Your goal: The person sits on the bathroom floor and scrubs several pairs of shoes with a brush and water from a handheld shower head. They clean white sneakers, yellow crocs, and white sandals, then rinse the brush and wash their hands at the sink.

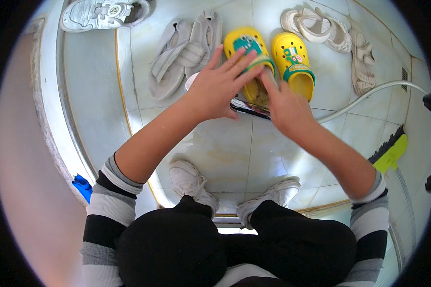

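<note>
Yellow clog (246,43), left of two, sits upper centre; the left hand (217,90) spreads fingers wide over it; the right hand (289,109) extends one finger, its hold impossible to tell.

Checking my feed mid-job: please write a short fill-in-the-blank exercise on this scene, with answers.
The clogs are mainly ____.
The left hand is over the ____ clog of the pair.
The broom is on the picture's ____ side.
The sleeves are patterned with ____.

Missing words: yellow; left; right; stripes.
</note>
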`<action>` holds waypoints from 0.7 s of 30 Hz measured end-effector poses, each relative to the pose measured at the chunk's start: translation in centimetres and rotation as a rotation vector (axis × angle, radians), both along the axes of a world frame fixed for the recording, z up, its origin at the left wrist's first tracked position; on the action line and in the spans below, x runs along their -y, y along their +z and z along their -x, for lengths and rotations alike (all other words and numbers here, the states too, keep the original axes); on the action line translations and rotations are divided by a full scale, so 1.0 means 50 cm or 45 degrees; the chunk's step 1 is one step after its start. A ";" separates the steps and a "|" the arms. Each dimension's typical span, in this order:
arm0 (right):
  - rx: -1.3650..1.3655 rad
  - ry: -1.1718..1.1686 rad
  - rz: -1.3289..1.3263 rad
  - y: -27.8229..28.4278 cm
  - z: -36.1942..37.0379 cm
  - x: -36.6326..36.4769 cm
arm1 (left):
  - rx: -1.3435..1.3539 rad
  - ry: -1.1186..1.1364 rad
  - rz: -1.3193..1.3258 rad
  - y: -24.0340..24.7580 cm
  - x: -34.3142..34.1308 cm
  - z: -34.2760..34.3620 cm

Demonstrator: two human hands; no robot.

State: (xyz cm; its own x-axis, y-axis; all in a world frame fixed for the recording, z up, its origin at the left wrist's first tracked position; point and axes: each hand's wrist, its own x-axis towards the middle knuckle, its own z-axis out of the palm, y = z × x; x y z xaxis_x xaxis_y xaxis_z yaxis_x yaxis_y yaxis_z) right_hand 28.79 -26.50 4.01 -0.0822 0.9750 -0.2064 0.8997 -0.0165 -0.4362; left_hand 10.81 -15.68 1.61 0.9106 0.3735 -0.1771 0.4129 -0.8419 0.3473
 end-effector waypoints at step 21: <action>0.205 0.200 0.357 0.018 -0.050 0.120 | 0.014 0.042 0.011 0.001 0.000 0.001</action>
State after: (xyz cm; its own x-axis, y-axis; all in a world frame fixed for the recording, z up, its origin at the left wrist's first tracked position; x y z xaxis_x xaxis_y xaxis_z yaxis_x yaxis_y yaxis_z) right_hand 31.29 -32.52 4.93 -0.1714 0.8567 -0.4864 0.9575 0.0286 -0.2870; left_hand 10.78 -15.70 1.69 0.8997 0.4019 -0.1703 0.4365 -0.8250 0.3590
